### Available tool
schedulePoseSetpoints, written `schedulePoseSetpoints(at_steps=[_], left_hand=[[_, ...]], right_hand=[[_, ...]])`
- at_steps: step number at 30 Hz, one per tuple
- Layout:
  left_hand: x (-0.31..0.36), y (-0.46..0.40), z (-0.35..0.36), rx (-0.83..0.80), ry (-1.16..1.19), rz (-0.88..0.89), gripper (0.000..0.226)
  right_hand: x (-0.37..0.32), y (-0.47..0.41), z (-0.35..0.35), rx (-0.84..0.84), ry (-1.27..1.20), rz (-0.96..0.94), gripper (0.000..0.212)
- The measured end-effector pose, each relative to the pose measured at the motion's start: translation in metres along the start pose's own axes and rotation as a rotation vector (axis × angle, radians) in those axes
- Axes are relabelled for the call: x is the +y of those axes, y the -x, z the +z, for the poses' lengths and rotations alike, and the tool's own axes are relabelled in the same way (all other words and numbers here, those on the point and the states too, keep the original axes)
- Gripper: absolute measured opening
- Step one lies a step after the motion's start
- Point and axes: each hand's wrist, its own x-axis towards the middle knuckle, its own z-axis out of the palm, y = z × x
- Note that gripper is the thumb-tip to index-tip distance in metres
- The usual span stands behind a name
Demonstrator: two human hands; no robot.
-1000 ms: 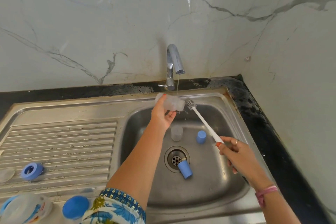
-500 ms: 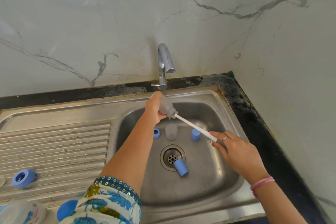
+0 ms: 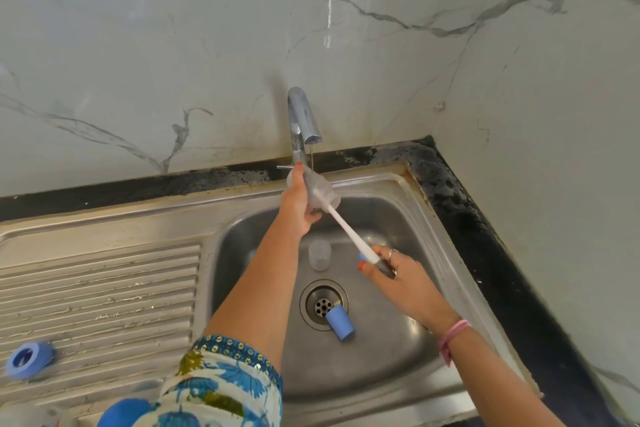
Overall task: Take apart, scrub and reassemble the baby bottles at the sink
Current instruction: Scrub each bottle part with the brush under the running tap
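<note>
My left hand (image 3: 298, 204) grips a clear baby bottle (image 3: 320, 190) under the tap (image 3: 302, 121), from which a thin stream runs. The bottle's mouth points down and to the right. My right hand (image 3: 398, 279) holds the grey grip of a bottle brush (image 3: 348, 230) with a white stem, and the brush head is inside the bottle. In the steel sink (image 3: 408, 215) a small clear cup (image 3: 319, 254) stands behind the drain (image 3: 323, 304). A blue cap (image 3: 341, 324) lies on its side at the drain's edge. Another blue piece (image 3: 363, 256) peeks out beside my right fingers.
A blue screw ring (image 3: 27, 359) lies on the ribbed drainboard (image 3: 104, 295) at the left. A blue round lid (image 3: 124, 412) shows at the bottom edge beside my floral sleeve (image 3: 221, 388). A black counter (image 3: 491, 260) and marble walls close in the right side and the back.
The brush head has gone from outside the bottle's mouth to inside it. My left hand has raised the bottle closer to the tap, and my right hand has followed.
</note>
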Motion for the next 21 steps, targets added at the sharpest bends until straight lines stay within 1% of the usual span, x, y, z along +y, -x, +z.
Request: schedulePoseSetpoints(at_steps=[1,2,3,4,5,6,7,8,10,11,12,13,14,15,18,19,21], left_hand=[[0.000,-0.001,-0.006,0.093,-0.138,-0.022,0.048],[0.000,-0.003,-0.012,0.139,-0.195,-0.039,0.051],[0.001,-0.001,-0.016,0.143,-0.192,-0.055,0.052],[0.003,0.001,-0.018,0.129,-0.170,-0.078,0.053],[0.005,0.002,-0.019,0.125,-0.142,-0.106,0.057],[0.007,0.002,-0.018,0.125,-0.109,-0.128,0.060],[0.007,0.004,-0.017,0.120,-0.050,-0.146,0.062],[0.007,0.004,-0.015,0.098,0.038,-0.148,0.060],[0.000,0.008,-0.011,-0.012,0.267,-0.089,0.045],[-0.004,0.009,-0.011,-0.072,0.359,-0.041,0.042],[-0.008,0.009,-0.011,-0.127,0.422,0.000,0.046],[-0.011,0.010,-0.012,-0.166,0.439,0.022,0.053],[-0.013,0.010,-0.011,-0.184,0.403,0.028,0.057],[-0.012,0.010,-0.009,-0.163,0.308,0.024,0.058],[-0.003,0.006,-0.010,0.093,-0.128,-0.011,0.053],[-0.001,0.004,-0.013,0.144,-0.188,-0.024,0.052],[0.003,0.002,-0.021,0.139,-0.148,-0.068,0.048]], right_hand=[[0.004,-0.002,-0.002,0.054,0.256,-0.082,0.027],[0.007,-0.002,-0.003,0.096,0.529,-0.131,0.037],[0.010,-0.003,-0.004,0.146,0.772,-0.148,0.044],[0.010,-0.003,-0.005,0.177,0.938,-0.156,0.047],[0.010,-0.003,-0.005,0.186,1.010,-0.165,0.047],[0.009,-0.002,-0.003,0.164,0.997,-0.166,0.045],[0.009,-0.002,-0.001,0.110,0.870,-0.169,0.041],[0.010,-0.002,0.002,0.041,0.660,-0.165,0.037],[0.012,-0.004,0.004,-0.050,0.196,-0.105,0.032],[0.013,-0.005,0.003,-0.053,0.042,-0.076,0.032],[0.013,-0.005,0.002,-0.036,-0.032,-0.072,0.032],[0.012,-0.007,0.001,-0.007,-0.037,-0.096,0.031],[0.011,-0.008,-0.001,0.026,0.023,-0.131,0.032],[0.009,-0.009,-0.004,0.059,0.125,-0.158,0.035],[0.005,-0.014,-0.014,0.107,0.550,-0.144,0.045],[0.005,-0.013,-0.016,0.101,0.690,-0.141,0.047],[0.005,-0.009,-0.015,0.069,0.883,-0.187,0.051]])
